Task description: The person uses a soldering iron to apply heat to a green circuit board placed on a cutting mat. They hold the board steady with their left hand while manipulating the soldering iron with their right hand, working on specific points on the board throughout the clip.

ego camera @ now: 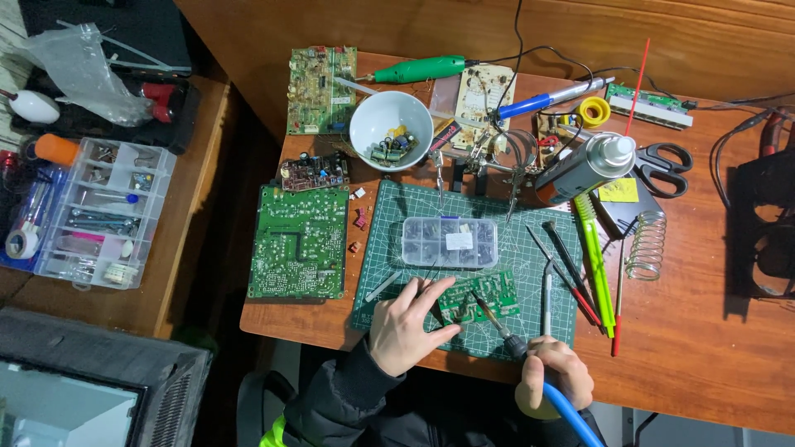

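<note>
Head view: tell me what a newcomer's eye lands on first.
The left hand pins a small green circuit board on the green cutting mat, while the right hand holds a soldering iron with its tip on that board. Behind them, a white bowl of loose parts stands out at the desk's back.

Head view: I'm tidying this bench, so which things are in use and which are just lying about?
In use: left hand, small green circuit board, right hand, soldering iron, cutting mat.
Lying about: white bowl, scissors, spray can, large green board, clear parts box.
</note>
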